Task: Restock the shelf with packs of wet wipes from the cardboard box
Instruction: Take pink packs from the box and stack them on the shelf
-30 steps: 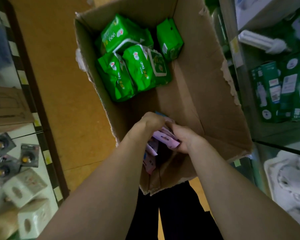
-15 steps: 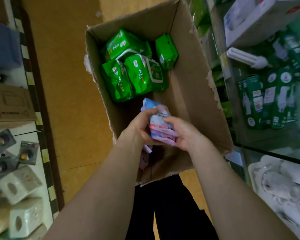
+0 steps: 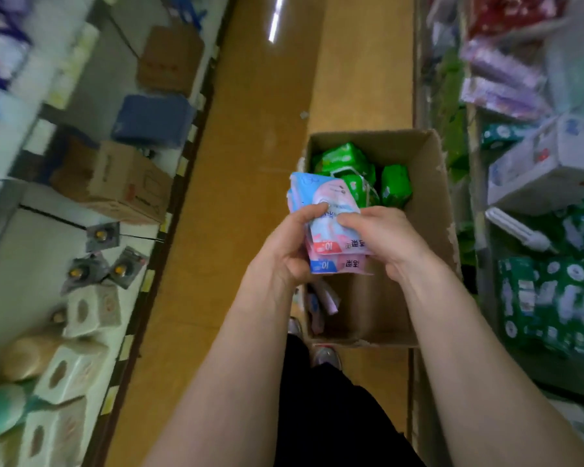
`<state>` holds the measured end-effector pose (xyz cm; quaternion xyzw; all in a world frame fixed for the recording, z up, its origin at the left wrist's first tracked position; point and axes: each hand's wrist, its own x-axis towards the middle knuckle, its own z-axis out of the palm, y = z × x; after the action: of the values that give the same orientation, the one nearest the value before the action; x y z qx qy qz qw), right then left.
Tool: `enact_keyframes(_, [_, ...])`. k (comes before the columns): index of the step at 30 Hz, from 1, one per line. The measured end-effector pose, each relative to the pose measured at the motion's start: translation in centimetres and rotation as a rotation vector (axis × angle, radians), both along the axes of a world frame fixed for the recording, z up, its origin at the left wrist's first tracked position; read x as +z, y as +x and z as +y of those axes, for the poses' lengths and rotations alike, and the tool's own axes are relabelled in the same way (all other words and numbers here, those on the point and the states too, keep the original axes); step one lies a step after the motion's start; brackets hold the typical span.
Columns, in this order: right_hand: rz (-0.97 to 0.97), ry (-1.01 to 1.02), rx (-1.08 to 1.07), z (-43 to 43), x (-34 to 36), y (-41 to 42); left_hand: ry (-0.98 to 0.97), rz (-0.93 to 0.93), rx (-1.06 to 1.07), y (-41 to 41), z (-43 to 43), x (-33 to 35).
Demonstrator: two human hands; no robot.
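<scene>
While standing over cardboard box [image 3: 427, 197], person is gripping stack of pink-and-blue wet wipe packs [image 3: 331, 227] above it, left hand [image 3: 280, 251] and right hand [image 3: 388, 237] curling round opposite sides. Stack's long axis is pointing away from body; shelf [image 3: 479, 257] on right is lying nearer right hand.

Both hands [image 3: 284, 251] grip pink-blue packs [image 3: 331, 227] above box [image 3: 429, 203].

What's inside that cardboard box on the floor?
In the box, green packs at the far end, pink packs at the near end. The held stack hides the middle.
</scene>
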<state>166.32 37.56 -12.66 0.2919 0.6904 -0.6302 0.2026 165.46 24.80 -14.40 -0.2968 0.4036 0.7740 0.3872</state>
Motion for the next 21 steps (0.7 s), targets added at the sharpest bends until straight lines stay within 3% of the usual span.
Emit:
enact_keyframes(15, [0.325,-0.090,0.700,-26.5,14.3,0.8,-0.170,0.320,0.668,9.3,-25.4,15.1])
enact_keyframes(21, [0.343,-0.202,0.952,-39.9,19.3,4.2,-0.249,0.431,0.848,15.3,-37.9,19.6])
